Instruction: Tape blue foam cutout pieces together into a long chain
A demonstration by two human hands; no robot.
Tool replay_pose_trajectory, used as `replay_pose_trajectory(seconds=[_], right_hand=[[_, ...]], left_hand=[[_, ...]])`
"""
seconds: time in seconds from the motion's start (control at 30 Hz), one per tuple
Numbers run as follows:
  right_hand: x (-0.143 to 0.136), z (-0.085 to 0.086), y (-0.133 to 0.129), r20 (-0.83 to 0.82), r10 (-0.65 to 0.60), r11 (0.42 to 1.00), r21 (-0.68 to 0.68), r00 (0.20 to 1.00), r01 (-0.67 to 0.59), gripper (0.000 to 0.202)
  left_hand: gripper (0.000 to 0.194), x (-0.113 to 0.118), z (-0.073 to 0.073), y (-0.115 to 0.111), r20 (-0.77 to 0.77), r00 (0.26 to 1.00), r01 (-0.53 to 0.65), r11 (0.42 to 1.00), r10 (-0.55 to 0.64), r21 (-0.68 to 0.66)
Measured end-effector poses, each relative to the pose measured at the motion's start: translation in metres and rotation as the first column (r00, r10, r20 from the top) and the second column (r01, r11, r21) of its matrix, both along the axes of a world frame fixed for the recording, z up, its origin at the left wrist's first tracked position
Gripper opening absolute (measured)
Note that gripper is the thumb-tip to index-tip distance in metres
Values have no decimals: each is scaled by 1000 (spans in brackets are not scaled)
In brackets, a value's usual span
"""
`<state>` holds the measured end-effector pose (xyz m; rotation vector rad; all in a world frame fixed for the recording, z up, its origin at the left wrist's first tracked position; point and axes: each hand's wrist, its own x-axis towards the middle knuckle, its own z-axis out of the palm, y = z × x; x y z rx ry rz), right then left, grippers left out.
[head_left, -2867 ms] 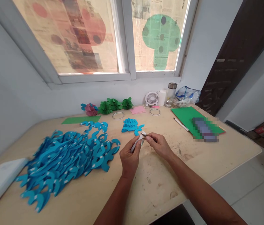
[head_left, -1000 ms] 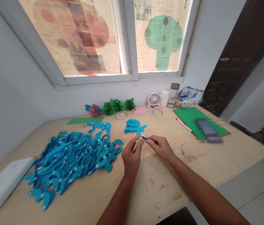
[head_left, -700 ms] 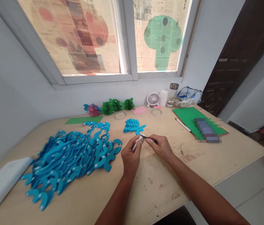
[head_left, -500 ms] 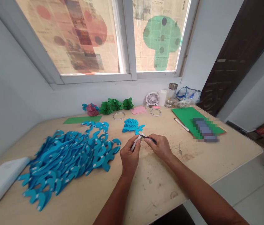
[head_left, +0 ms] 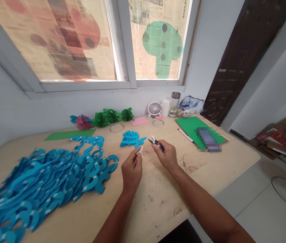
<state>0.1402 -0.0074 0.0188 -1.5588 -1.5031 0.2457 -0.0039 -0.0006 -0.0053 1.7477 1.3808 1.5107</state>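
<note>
My left hand (head_left: 132,166) is pinched on a narrow white strip (head_left: 140,150) that pokes up past the fingertips. To its right, my right hand (head_left: 167,153) is closed around a dark, pointed bladed tool (head_left: 160,145); whether it is a craft knife or scissors I cannot tell. A small white piece (head_left: 153,137) is at the tool's tip, apart from the strip. Just beyond my hands lie a loose blue curved paper piece (head_left: 139,144) and a row of blue folded pieces (head_left: 129,138). Left of my hands spreads a big heap of blue arched paper pieces with white patches (head_left: 49,182).
Along the back stand paper flowers (head_left: 112,115), pink paper (head_left: 139,121), a small fan (head_left: 154,108) and a glass bottle (head_left: 175,104). Two tape rings (head_left: 117,128) lie before them. On the right are a white pen (head_left: 185,135), green sheets (head_left: 187,122) and a blurred object (head_left: 207,139).
My hands have drawn apart, the bladed tool now away from the white strip with a small white piece at its tip. The whole view has shifted to the right.
</note>
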Motion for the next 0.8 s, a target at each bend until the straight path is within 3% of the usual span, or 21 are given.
replay_pose_trajectory(seconds=[0.1, 0.2, 0.27, 0.4, 0.53, 0.63, 0.73, 0.8], right_hand=[[6, 2, 1, -52, -64, 996, 65, 997, 67, 36], [13, 2, 3, -66, -109, 986, 117, 992, 116, 35], [17, 1, 4, -59, -109, 985, 128, 992, 116, 33], [23, -1, 7, -30, -136, 981, 133, 990, 139, 30], [24, -3, 8, 84, -139, 987, 95, 987, 131, 30], [21, -3, 8, 187, -108, 993, 57, 976, 99, 33], [14, -5, 5, 253, -52, 998, 36, 966, 45, 34], [8, -7, 3, 303, -25, 999, 27, 953, 18, 34]], left_hand=[[32, 19, 0, 10, -80, 994, 70, 998, -69, 8], [35, 48, 2, 26, -272, 956, 118, 993, -114, 1], [26, 69, 3, 36, -347, 928, 142, 990, -131, 6], [17, 95, -3, 46, -333, 918, 249, 967, -217, 57], [19, 83, -13, 38, -170, 949, 281, 957, -265, 77], [22, 55, -11, 26, 101, 965, 248, 966, -240, -72], [28, 27, -3, 12, 398, 908, 246, 938, -135, -243], [32, 15, 3, 5, 510, 856, 261, 919, -80, -294]])
